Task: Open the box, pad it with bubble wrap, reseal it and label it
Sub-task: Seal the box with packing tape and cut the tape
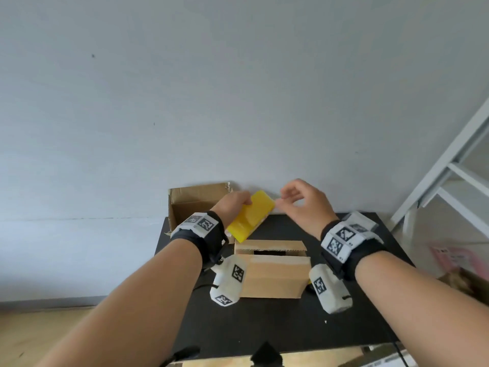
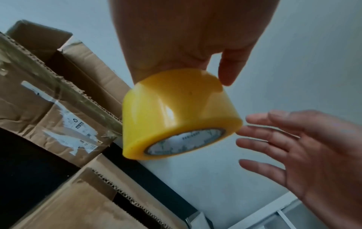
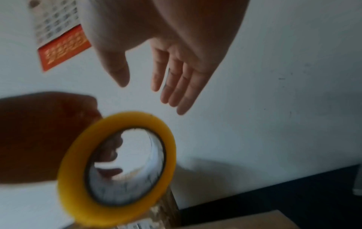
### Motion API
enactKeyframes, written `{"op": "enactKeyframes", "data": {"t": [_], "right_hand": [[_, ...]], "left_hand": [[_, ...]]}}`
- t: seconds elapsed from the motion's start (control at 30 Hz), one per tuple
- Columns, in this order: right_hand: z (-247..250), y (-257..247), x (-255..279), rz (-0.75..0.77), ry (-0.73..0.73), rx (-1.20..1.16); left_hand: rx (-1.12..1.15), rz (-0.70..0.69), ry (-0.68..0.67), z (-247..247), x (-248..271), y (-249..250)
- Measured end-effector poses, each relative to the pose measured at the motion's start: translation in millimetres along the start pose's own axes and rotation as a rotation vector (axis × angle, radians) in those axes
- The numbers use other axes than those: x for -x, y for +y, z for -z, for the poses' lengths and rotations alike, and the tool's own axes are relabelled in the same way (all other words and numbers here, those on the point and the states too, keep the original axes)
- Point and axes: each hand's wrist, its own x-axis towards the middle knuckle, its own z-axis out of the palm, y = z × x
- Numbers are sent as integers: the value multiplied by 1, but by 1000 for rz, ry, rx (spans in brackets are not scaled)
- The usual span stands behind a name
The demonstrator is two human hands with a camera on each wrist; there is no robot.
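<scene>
My left hand (image 1: 234,203) grips a yellow roll of packing tape (image 1: 251,214) (image 2: 176,114) (image 3: 117,167), held in the air above the table's far side. My right hand (image 1: 299,201) (image 2: 293,142) (image 3: 172,74) hovers just right of the roll, fingers straight and spread, its fingertips (image 2: 246,131) close to the roll's edge without holding it. Below, on the black table (image 1: 277,329), sits a small cardboard box (image 1: 272,268) with its top flaps nearly shut and a dark slot between them.
A larger open cardboard box (image 1: 190,202) (image 2: 58,96) with torn labels stands at the table's back left against the wall. A white shelf frame (image 1: 455,168) rises at the right. A pink item (image 1: 455,258) lies on the floor to the right.
</scene>
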Motion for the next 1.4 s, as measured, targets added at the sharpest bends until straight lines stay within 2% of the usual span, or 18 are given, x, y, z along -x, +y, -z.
{"op": "enactKeyframes", "data": {"t": [0.03,0.13,0.2,0.33,0.43,0.57,0.67,0.77,0.8,0.87,0.93,1.03,1.13,1.4], "right_hand": [[2,-4,-3,-44,-43,-28],[0,-14,-8,-178,-366,-81],[-3,-19,-5,-302,-476,-186],[-2,-17,0,-431,-526,-373],[1,-18,6,-447,-596,-502],[4,-18,12,-458,-653,-605],[3,-15,17,-498,-628,-656],[1,-14,20,-496,-623,-576],[-1,-13,21,-467,-641,-470],[-5,-15,23,-336,-634,-94],[-16,-19,26,-170,-512,219],[-29,-27,27,-61,-263,442],[-32,-28,25,-88,-166,470],[-34,-25,24,-164,-118,341]], "left_hand": [[-34,-22,-5,2,3,-2],[-42,-82,-75,6,10,-3],[-38,-108,-105,5,14,-1],[37,-73,-105,9,17,-5],[108,-5,-136,13,15,-10],[156,6,-196,16,16,-13],[140,-15,-215,16,18,-13],[105,-9,-195,18,19,-15],[108,-3,-187,20,19,-16],[126,-1,-161,22,17,-17],[144,-8,-137,23,14,-17],[158,10,-132,19,15,-14],[166,24,-154,15,19,-12],[139,22,-207,19,14,-9]]}}
